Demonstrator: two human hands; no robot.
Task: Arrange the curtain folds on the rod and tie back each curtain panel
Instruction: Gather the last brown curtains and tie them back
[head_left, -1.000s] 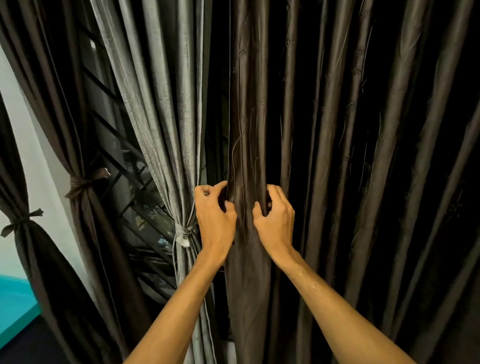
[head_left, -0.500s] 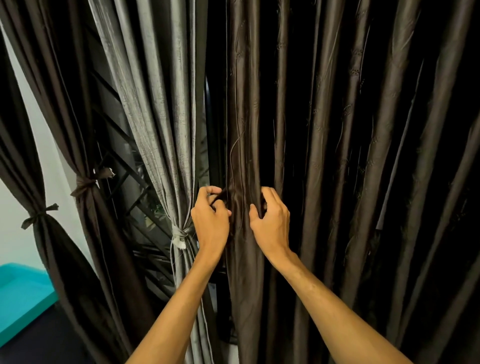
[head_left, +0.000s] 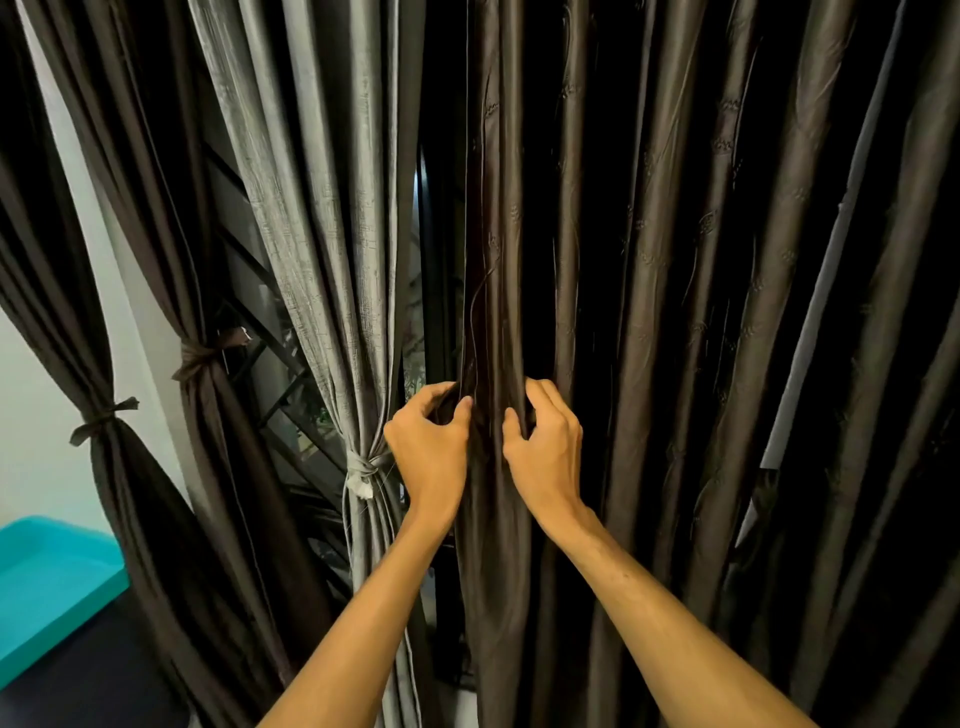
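A dark brown curtain panel (head_left: 675, 312) hangs loose in long vertical folds across the centre and right. My left hand (head_left: 428, 449) grips the panel's left edge folds with curled fingers. My right hand (head_left: 545, 447) grips the neighbouring folds just to the right, thumb in front. Between the hands a narrow bunch of fabric (head_left: 493, 519) is gathered. Left of them hangs a grey curtain (head_left: 322, 208), cinched by a pale tie (head_left: 363, 470). The rod is out of view.
Two brown panels at the left are tied back, one by a brown tie (head_left: 200, 356), the other by a brown tie (head_left: 101, 418). A window grille (head_left: 270, 332) shows behind the grey curtain. A teal surface (head_left: 47, 577) lies at lower left.
The view has shifted, so the tied panels and teal surface sit further right and higher. Both hands stay on the same folds, a little lower on the panel, with the fingers more spread.
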